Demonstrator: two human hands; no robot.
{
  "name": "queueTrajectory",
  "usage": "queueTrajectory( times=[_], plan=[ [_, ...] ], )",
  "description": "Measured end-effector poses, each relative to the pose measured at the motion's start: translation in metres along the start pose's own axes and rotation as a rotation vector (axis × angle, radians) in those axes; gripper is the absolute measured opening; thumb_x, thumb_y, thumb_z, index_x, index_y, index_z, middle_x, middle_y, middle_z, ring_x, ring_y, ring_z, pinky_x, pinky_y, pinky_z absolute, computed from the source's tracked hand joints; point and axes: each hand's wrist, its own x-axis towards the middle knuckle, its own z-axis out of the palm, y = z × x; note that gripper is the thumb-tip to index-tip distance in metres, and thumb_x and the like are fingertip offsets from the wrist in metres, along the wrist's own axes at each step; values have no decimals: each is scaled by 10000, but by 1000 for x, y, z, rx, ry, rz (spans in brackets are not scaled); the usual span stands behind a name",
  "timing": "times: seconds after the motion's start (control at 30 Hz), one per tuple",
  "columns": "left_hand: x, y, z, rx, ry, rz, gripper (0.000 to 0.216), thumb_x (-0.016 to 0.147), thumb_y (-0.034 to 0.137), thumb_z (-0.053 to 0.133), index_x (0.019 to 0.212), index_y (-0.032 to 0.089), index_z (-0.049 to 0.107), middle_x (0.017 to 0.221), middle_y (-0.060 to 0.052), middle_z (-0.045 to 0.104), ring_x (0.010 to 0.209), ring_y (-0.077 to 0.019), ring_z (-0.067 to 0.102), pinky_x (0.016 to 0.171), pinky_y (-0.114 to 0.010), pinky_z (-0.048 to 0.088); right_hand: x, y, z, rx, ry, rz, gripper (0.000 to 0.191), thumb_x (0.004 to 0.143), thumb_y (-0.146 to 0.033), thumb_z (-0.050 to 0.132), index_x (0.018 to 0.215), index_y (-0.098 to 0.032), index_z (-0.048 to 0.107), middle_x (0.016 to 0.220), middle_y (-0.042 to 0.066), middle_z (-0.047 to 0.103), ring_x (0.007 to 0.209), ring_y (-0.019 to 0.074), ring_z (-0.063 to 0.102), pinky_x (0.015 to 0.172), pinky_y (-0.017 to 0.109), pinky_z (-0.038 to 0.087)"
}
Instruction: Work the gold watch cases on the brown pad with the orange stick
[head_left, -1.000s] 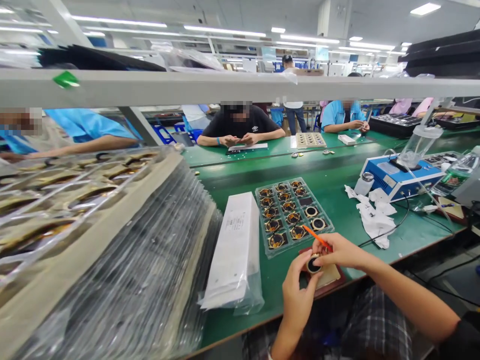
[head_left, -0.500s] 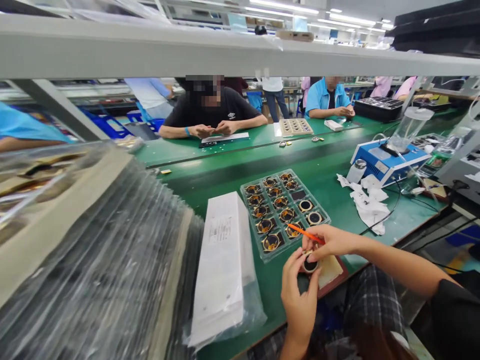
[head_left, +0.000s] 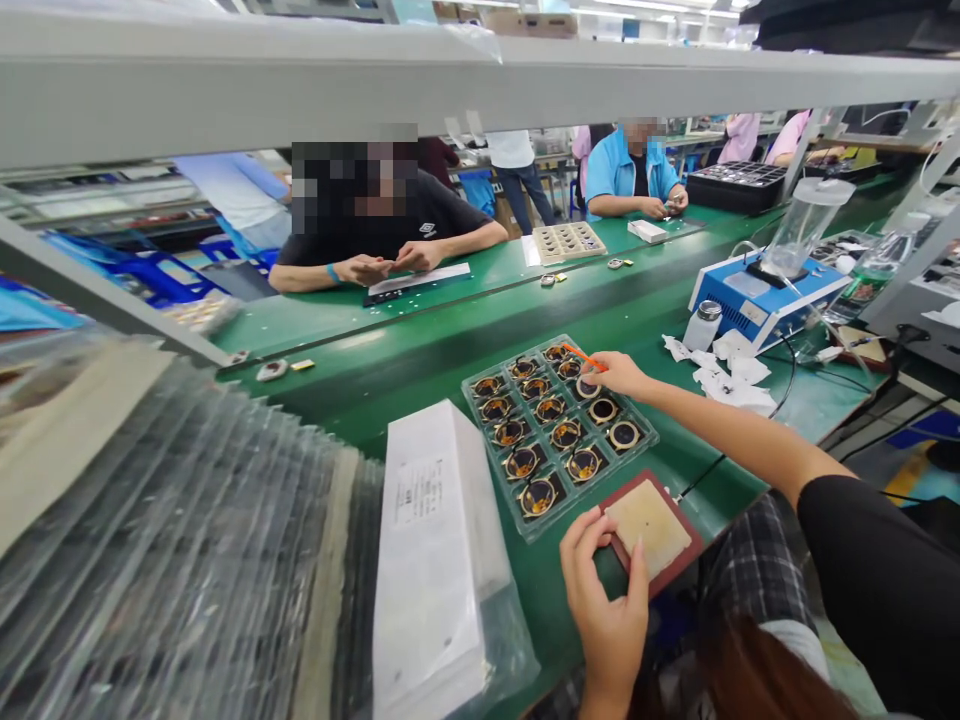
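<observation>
My right hand [head_left: 621, 374] is over the far right side of a clear plastic tray [head_left: 504, 492], with a thin orange stick [head_left: 583, 356] between its fingers. Its fingertips touch a round watch case [head_left: 588, 388] in one of the compartments; whether they still grip it is hard to tell. Several gold-rimmed watch cases [head_left: 582, 463] with orange inner parts fill other compartments. My left hand [head_left: 609, 590] holds nothing, thumb and fingers apart, at the near left edge of a cream pad [head_left: 648, 527] on a reddish-brown board [head_left: 694, 548].
A long white box [head_left: 427, 560] in plastic wrap stands left of the tray. Farther left rises a tall stack of clear trays [head_left: 187, 560]. Crumpled tissues [head_left: 739, 383], a small bottle [head_left: 703, 326] and a blue machine [head_left: 772, 300] are at right. A metal shelf beam [head_left: 375, 95] crosses above; co-workers sit opposite.
My right hand has moved forward from the pad to the tray with the orange stick and the watch case. My left hand no longer holds the case and stays by the pad.
</observation>
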Motion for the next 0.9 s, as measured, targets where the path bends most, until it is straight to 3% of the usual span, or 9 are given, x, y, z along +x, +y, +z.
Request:
queueTrajectory(
  times=[0.13, 0.33, 0.5, 0.67, 0.8, 0.9],
  plan=[
    [1, -1, 0, 18, -7, 31, 317, 888, 167, 632, 1195, 182, 556, 1165, -93, 563, 980, -145, 600, 847, -243, 531, 6, 4, 1, -110, -34, -79, 118, 850, -270, 721, 905, -168, 703, 814, -1, 631, 797, 181, 583, 807, 350, 441],
    [-2, -4, -1, 39, -38, 34, 316, 894, 184, 635, 1198, 183, 549, 1121, -79, 584, 994, -145, 602, 862, -233, 518, 9, 11, 0, -256, -24, -240, 129, 775, -188, 810, 896, -202, 770, 990, 56, 574, 1121, 246, 491, 970, 382, 300],
    [-1, -6, -1, 45, -42, 13, 295, 895, 213, 638, 1178, 189, 558, 1072, -65, 608, 929, -135, 616, 834, -223, 524, 14, 16, 2, -342, -1, -272, 181, 829, -265, 774, 982, -176, 738, 1003, 66, 570, 1062, 241, 503, 930, 369, 328],
    [0, -5, -1, 73, -44, 7, 239, 890, 220, 631, 1121, 200, 577, 1019, -53, 635, 900, -147, 635, 807, -233, 534, 27, 2, -5, -494, -45, -371, 180, 975, -239, 551, 1067, -144, 673, 1000, 59, 646, 986, 227, 575, 932, 398, 373],
    [3, -4, 1, -4, -58, -23, 213, 861, 169, 624, 1065, 222, 597, 970, -27, 661, 858, -152, 652, 781, -242, 535, 30, -7, -4, -642, -157, -490, 220, 936, -193, 590, 1138, -153, 666, 984, 51, 706, 933, 223, 608, 945, 407, 378],
    [5, -2, 2, -61, -53, -79, 186, 830, 140, 614, 1000, 216, 615, 906, -19, 664, 822, -158, 645, 762, -251, 527, 30, -7, -5, -714, -159, -537, 214, 898, -166, 606, 1090, -146, 698, 982, 87, 738, 956, 236, 611, 940, 381, 361]
  ],
)
